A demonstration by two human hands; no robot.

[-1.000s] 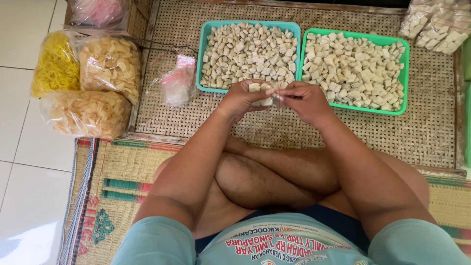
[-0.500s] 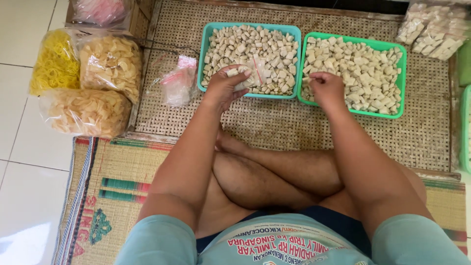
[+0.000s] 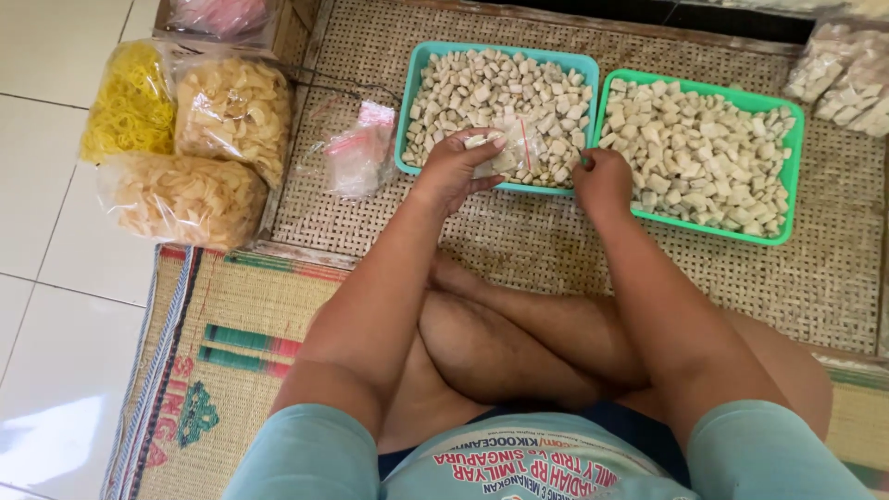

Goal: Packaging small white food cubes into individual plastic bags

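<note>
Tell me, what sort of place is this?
Probably a home floor used for packing snacks: a woven mat on tiles, two trays of pale snack pieces, and filled bags of crackers alongside.

At far left we see three clear bags of snacks: yellow noodles [image 3: 130,111], pale crackers [image 3: 233,116], and chips [image 3: 185,199]. A pink bag [image 3: 222,16] sits above. Small clear packets [image 3: 356,153] lie nearby; more filled packets [image 3: 845,69] sit top right.
</note>
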